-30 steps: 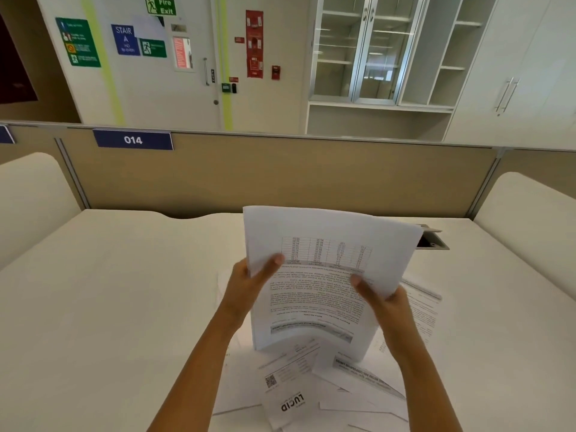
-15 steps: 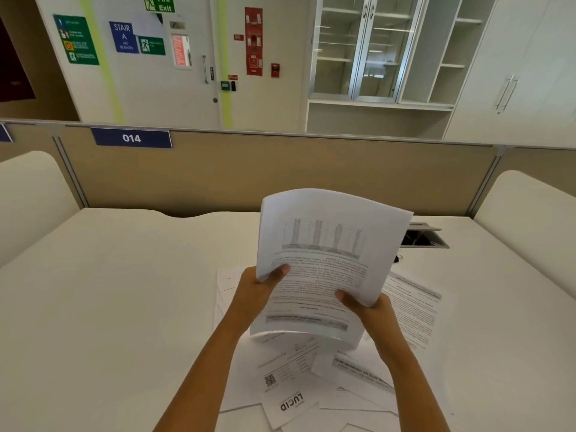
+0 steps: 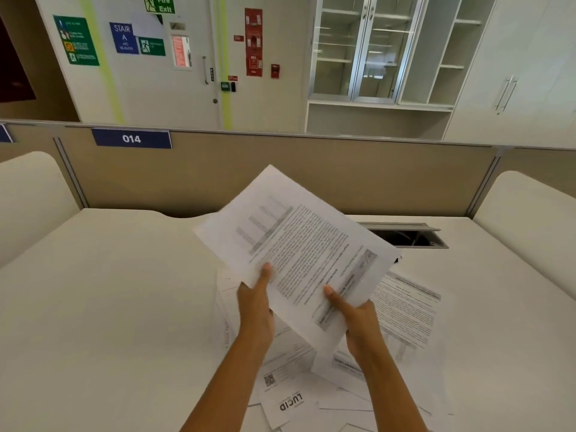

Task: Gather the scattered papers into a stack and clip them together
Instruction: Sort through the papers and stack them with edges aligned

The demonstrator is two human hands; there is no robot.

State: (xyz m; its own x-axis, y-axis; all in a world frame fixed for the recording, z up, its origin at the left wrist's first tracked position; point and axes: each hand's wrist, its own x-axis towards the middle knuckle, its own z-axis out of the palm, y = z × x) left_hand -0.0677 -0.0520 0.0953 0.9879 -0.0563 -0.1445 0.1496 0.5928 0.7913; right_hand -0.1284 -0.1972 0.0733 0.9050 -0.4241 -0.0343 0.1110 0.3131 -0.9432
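Both hands hold a sheaf of printed papers (image 3: pixel 296 244) above the white desk, turned diagonally with one corner pointing up and away. My left hand (image 3: pixel 255 304) grips its lower left edge, thumb on the printed face. My right hand (image 3: pixel 355 319) grips the lower right edge, thumb likewise on top. Under them several loose sheets (image 3: pixel 405 319) lie scattered on the desk, one marked LUCID (image 3: pixel 291 402). A small dark object (image 3: pixel 398 259) peeks out past the sheaf's right corner; I cannot tell what it is.
The white desk (image 3: pixel 109 307) extends wide to the left. A beige partition (image 3: pixel 311 176) closes the far edge. An open cable hatch (image 3: pixel 408 236) sits at the back right. Rounded white dividers (image 3: pixel 530 213) flank both sides.
The held sheaf has rotated from nearly upright to a diagonal, its top swinging left. Both hands shifted slightly with it and kept their grip.
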